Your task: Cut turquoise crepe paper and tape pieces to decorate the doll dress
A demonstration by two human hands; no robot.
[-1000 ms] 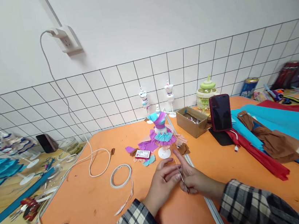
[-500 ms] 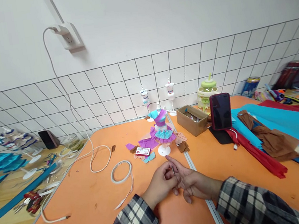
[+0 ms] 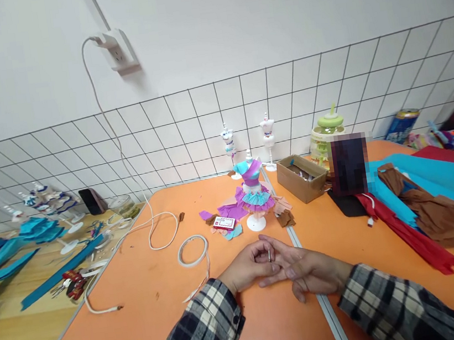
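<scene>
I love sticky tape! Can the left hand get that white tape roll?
Probably yes: just orange tabletop shows between the left hand and the tape roll, though that hand seems to hold something thin.

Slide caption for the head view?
Left hand and right hand together before a dress form wearing purple and blue ruffles.

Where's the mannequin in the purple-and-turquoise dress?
The dressed mannequin stands near the middle of the head view, just beyond the left hand, left of the cardboard box.

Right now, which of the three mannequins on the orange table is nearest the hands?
The front mannequin, in a ruffled purple and turquoise skirt; the back-left mannequin and back-right mannequin stand behind, by the wall.
</scene>
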